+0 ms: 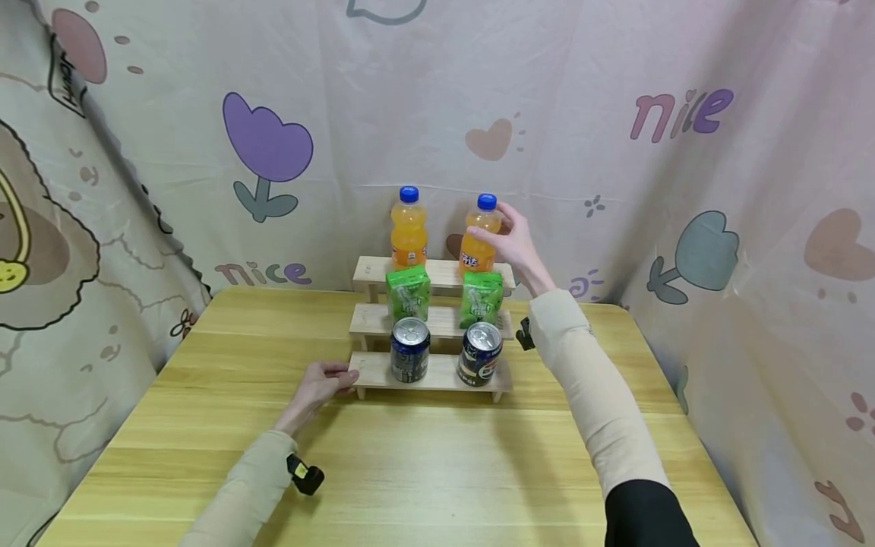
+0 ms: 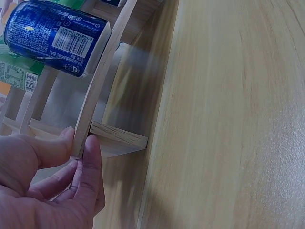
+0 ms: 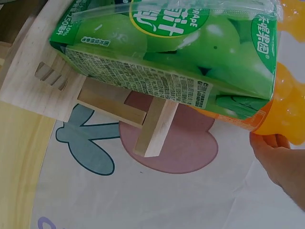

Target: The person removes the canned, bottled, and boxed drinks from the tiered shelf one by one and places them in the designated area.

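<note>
Fingers and thumb of the right hand (image 1: 509,241) curl round the right-hand bottle (image 1: 476,254) in the head view, gripping it just below its blue cap (image 1: 487,201). This bottle, filled with orange drink, is upright at the right part of the top step of a three-step wooden stand (image 1: 444,371); its base is hidden behind the right green carton (image 1: 481,298). A matching left-hand bottle (image 1: 409,235) stands on the same step, well apart from it. The left green carton (image 1: 409,293) shares the middle step with the right one, and a left can (image 1: 410,349) and a right can (image 1: 480,354) stand upright on the lowest. The left hand (image 1: 323,386) holds that step's left end. The stand rests on a wood-grain table (image 1: 410,471) before a printed cloth (image 1: 581,114).

In the left wrist view, the left thumb lies on top of the board's end and the fingers underneath, pinching it between them. The left can stands on this board.

In the right wrist view, the right green carton covers much of the bottle. The right hand touches the bottle's far side, its fingertips partly hidden.
</note>
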`<state>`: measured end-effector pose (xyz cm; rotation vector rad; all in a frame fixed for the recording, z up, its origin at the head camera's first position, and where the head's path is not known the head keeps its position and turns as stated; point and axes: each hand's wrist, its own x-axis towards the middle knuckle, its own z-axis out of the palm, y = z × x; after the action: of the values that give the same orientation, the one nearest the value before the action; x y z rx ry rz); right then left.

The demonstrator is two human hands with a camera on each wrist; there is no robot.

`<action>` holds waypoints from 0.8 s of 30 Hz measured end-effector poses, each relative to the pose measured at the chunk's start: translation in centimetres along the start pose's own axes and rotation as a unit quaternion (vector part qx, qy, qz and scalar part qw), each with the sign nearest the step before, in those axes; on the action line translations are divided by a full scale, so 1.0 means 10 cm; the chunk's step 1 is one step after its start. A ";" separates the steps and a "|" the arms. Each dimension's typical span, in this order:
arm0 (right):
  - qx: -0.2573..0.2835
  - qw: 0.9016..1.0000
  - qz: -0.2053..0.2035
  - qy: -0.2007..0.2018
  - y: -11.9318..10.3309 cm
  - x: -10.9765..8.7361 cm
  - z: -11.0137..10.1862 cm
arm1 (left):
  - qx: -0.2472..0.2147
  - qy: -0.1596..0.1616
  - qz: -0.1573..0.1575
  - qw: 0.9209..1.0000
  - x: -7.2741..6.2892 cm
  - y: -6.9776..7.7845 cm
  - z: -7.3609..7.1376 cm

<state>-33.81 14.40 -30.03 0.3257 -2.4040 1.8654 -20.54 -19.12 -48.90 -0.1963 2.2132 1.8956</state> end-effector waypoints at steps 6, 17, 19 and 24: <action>0.001 1.000 -0.006 0.014 0.01 0.00 0.01 | 0.000 0.000 -0.011 1.000 0.01 0.01 0.00; -0.002 0.999 -0.020 0.030 0.00 0.00 -0.02 | 0.005 0.002 -0.006 1.000 0.00 0.00 -0.01; -0.004 0.999 -0.021 0.034 -0.02 0.00 -0.05 | 0.006 0.002 -0.005 1.000 0.01 0.00 -0.01; -0.008 0.999 -0.020 0.039 -0.05 -0.03 -0.12 | 0.012 0.000 -0.008 1.000 0.01 0.00 -0.01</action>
<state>-33.54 15.45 -29.35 0.2924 -2.3441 1.8060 -20.66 -19.21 -48.93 -0.2093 2.2256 1.8607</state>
